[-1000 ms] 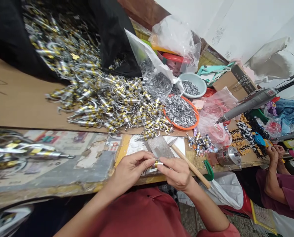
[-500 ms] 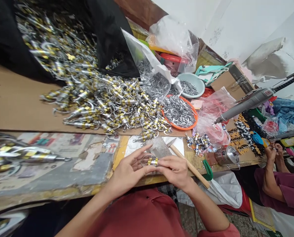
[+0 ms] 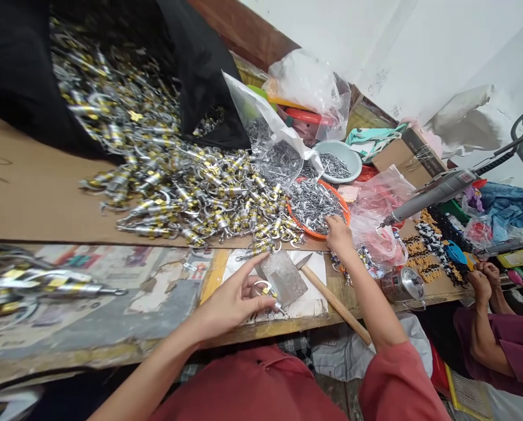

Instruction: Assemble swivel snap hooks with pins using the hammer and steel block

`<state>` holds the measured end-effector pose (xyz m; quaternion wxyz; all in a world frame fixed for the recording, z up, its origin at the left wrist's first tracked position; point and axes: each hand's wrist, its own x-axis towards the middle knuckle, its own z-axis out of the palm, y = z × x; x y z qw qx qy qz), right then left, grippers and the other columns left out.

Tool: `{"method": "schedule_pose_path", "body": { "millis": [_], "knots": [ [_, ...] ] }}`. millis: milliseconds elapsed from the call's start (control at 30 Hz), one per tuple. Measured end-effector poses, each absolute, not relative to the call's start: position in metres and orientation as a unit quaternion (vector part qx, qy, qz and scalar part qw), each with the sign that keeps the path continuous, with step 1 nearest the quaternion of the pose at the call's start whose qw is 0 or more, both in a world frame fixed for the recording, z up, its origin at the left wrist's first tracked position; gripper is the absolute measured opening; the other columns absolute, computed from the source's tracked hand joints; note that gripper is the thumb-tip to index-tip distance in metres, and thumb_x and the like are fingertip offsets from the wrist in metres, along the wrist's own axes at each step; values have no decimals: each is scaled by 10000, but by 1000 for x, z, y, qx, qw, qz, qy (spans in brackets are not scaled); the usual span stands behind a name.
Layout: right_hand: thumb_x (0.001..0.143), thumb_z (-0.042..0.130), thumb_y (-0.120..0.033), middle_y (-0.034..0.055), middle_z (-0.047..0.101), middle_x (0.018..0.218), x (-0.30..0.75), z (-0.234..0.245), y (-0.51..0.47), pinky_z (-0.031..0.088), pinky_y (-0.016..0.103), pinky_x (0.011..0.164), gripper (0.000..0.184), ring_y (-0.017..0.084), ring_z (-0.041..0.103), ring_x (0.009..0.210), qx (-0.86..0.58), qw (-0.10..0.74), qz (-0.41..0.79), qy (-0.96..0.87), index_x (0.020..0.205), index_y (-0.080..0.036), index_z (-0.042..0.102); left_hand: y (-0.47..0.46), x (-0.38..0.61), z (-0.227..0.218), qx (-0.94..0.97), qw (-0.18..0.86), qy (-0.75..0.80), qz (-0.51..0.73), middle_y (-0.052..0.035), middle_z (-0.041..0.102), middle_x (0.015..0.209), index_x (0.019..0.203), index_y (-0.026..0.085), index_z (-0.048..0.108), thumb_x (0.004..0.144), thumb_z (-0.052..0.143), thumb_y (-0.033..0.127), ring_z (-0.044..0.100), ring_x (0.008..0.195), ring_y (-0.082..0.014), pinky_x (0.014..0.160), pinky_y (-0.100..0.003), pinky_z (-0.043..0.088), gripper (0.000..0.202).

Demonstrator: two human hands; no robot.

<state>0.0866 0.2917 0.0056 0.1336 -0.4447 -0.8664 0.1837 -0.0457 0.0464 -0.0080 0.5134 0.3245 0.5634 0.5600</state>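
Observation:
My left hand (image 3: 235, 301) is closed at thumb and fingers on a silver-and-gold metal piece (image 3: 268, 289) with a curved loop and a thin linked end hanging from it. It is held just above a flat grey metal block (image 3: 283, 276) on white paper. My right hand (image 3: 339, 235) is at the near right rim of an orange basin (image 3: 347, 211), its fingers bunched over small silver metal parts (image 3: 316, 202). What those fingertips pinch, if anything, is hidden. A hammer (image 3: 331, 298) with a wooden handle lies beside the block.
A large heap of similar silver-and-gold pieces (image 3: 209, 193) spills from a black bag (image 3: 209, 70) on the left. A pale blue bowl (image 3: 353, 161) stands behind the basin. A grey electric screwdriver (image 3: 432, 196) hangs at right, beyond a metal mug (image 3: 404, 283). Another person's hands (image 3: 483, 275) work far right.
My right hand has let go of the metal piece and moved forward and right to the orange basin. My left hand still holds the piece, now tilted downward.

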Motion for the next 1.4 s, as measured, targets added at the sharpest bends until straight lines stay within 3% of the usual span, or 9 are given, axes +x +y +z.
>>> {"method": "schedule_pose_path", "body": {
  "millis": [233, 367, 533, 667, 933, 1067, 1200, 1300, 1400],
  "knots": [
    [765, 580, -203, -18, 553, 630, 84, 2, 279, 543, 282, 554, 153, 115, 586, 535, -391, 207, 381, -812, 900, -138, 608, 51, -51, -14, 256, 613, 507, 549, 29, 561, 735, 1354, 194, 203, 572, 749, 309, 631, 660, -175, 669, -329, 514, 961],
    [796, 559, -268, -1, 589, 783, 48, 46, 331, 542, 298, 714, 263, 114, 610, 716, -366, 280, 402, -791, 1046, -184, 562, 50, -50, -10, 243, 617, 512, 547, 28, 565, 750, 1348, 185, 209, 553, 757, 313, 628, 687, -174, 694, -323, 507, 974],
    [784, 522, -164, 55, 588, 1023, 33, 66, 377, 424, 401, 922, 271, 187, 541, 1003, -416, 284, 193, -842, 1041, -191, 602, 49, -49, -9, 239, 608, 521, 550, 24, 558, 757, 1344, 164, 221, 548, 754, 315, 622, 699, -170, 712, -328, 504, 970],
    [703, 605, -132, 58, 617, 932, 56, 28, 365, 412, 422, 907, 144, 237, 560, 956, -425, 204, 173, -865, 805, -198, 683, 49, -49, -10, 235, 605, 525, 551, 30, 544, 753, 1330, 175, 266, 538, 758, 305, 620, 705, -168, 710, -318, 501, 941],
    [749, 601, -239, 39, 631, 1023, 77, 8, 342, 395, 328, 922, 89, 207, 528, 1038, -424, 220, 233, -847, 796, -213, 672, 49, -49, -10, 230, 612, 521, 549, 32, 527, 761, 1310, 195, 285, 554, 752, 277, 610, 670, -156, 651, -300, 504, 893],
    [836, 483, -411, 29, 646, 807, 86, 8, 311, 495, 277, 680, 256, 162, 616, 761, -431, 253, 312, -808, 868, -192, 612, 50, -49, -7, 220, 621, 518, 546, 29, 536, 751, 1316, 192, 267, 548, 753, 291, 615, 690, -172, 676, -318, 502, 914],
    [840, 411, -548, -24, 538, 491, 90, -6, 265, 397, 214, 333, 434, 103, 476, 336, -435, 234, 414, -765, 759, -155, 576, 49, -50, -10, 224, 623, 521, 540, 27, 540, 757, 1323, 197, 272, 529, 768, 317, 618, 684, -177, 659, -316, 508, 944],
    [836, 468, -510, -22, 522, 463, 73, 4, 266, 409, 210, 316, 401, 98, 468, 326, -434, 246, 445, -744, 700, -144, 559, 49, -50, -16, 229, 604, 539, 541, 21, 551, 768, 1320, 211, 299, 533, 766, 347, 622, 689, -179, 661, -315, 517, 925],
    [876, 463, -418, -1, 586, 634, 42, 38, 309, 516, 205, 501, 283, 96, 585, 529, -441, 304, 431, -726, 831, -151, 543, 49, -50, -20, 233, 578, 564, 542, 21, 567, 748, 1299, 225, 350, 513, 775, 371, 628, 704, -190, 677, -322, 524, 906]
  ]
}}
